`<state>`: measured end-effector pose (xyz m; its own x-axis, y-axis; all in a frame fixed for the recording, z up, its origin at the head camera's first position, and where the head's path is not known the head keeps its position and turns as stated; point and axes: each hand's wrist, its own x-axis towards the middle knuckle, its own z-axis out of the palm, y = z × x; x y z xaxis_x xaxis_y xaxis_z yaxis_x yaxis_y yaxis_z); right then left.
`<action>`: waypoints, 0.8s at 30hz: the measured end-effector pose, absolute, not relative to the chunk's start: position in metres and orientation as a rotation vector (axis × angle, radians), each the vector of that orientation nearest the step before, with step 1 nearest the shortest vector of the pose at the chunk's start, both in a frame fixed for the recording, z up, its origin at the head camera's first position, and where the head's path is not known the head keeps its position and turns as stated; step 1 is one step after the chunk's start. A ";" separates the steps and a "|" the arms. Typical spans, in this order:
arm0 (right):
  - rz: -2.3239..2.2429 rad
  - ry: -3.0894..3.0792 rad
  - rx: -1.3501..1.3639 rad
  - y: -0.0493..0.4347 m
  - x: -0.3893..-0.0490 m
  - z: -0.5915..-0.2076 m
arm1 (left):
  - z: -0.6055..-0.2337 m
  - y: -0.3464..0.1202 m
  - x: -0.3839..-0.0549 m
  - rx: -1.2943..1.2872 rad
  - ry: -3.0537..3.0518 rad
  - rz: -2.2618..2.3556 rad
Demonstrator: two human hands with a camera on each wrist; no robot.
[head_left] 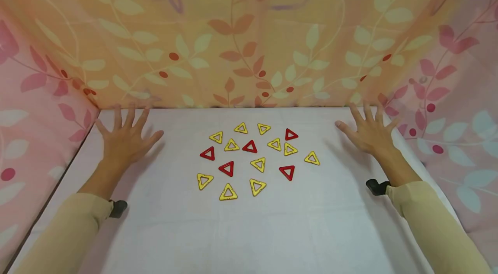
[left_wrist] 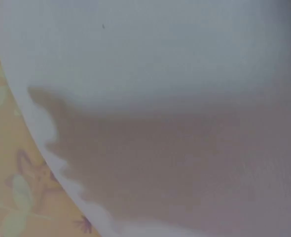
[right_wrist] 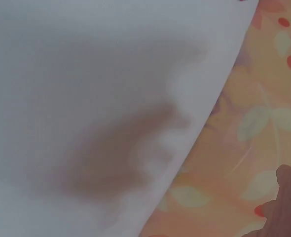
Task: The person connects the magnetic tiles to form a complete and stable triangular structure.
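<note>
In the head view my left hand (head_left: 125, 141) is held over the left side of the white table, fingers straight and spread, holding nothing. My right hand (head_left: 369, 132) is spread the same way at the right side, also holding nothing. Between them lie several flat triangular frames, yellow and red. Nearest the right hand is a yellow triangle (head_left: 312, 158), with a red triangle (head_left: 294, 135) farther back. On the left side are another red triangle (head_left: 210, 153) and a yellow triangle (head_left: 201, 180). The right wrist view catches part of the right hand (right_wrist: 283, 207) at its lower right corner.
A white cloth (head_left: 249, 235) covers the table. Floral curtains (head_left: 249, 62) stand along its back edge and both sides. Each wrist carries a small black device, such as the one on the right wrist (head_left: 376, 187). Hand shadows fall on the cloth.
</note>
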<state>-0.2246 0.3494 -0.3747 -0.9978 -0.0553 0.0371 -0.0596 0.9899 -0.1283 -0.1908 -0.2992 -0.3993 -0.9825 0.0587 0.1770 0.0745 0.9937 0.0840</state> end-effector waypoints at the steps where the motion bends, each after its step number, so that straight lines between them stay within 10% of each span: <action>1: 0.204 -3.095 0.104 0.347 -0.223 -0.373 | -0.398 -0.296 -0.190 -0.115 -2.952 -0.136; 24: 0.582 -3.045 0.534 0.295 -0.184 -0.367 | -0.397 -0.218 -0.155 -0.514 -2.781 -0.151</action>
